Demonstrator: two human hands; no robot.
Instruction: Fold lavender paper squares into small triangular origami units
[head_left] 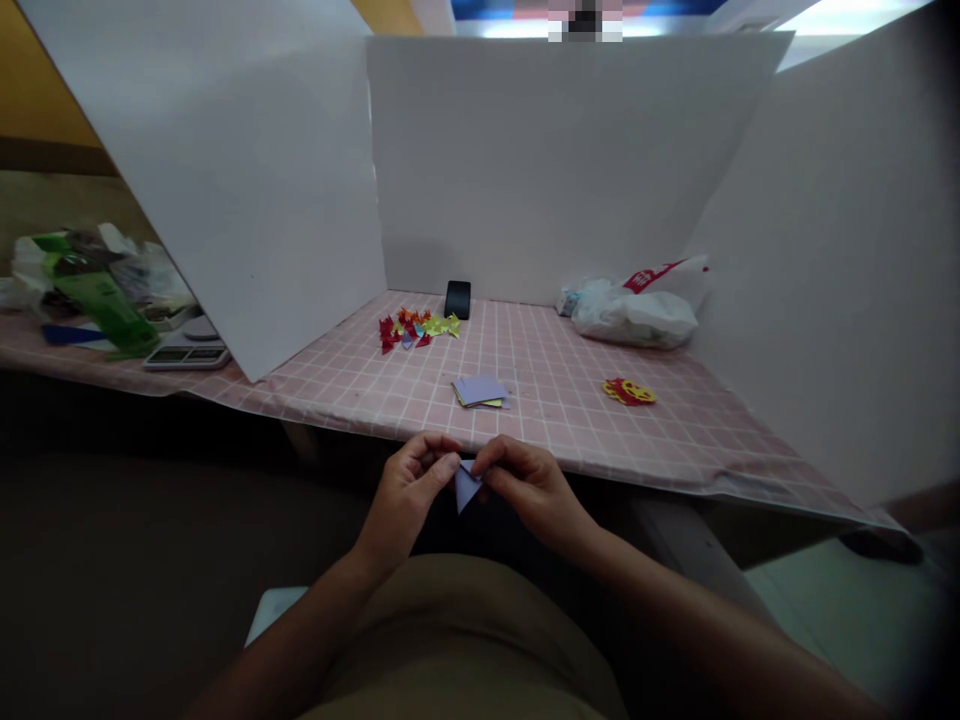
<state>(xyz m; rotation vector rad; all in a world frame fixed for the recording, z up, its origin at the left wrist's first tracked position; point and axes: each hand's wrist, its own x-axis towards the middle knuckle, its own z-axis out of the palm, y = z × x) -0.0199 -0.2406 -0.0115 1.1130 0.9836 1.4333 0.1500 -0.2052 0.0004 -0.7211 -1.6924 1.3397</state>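
A small lavender sheet of paper [466, 488], folded to a downward point, is held in front of the table's near edge. My left hand [412, 488] pinches its upper left side between thumb and fingers. At its upper right, my right hand [529, 488] grips it the same way, with some fingertips hidden behind the paper. Just beyond my hands, a stack of square paper sheets [481, 389] lies on the table, lavender on top with yellow showing beneath. Farther back is a pile of small folded paper pieces [412, 327] in red, orange, yellow and lavender.
A pink checked cloth [540, 365] covers the table, with white panels [555, 170] around three sides. A dark phone [457, 299] leans at the back. On the right are a plastic bag [637, 312] and red and yellow cutouts [630, 391]. A scale [187, 352] sits outside the left panel.
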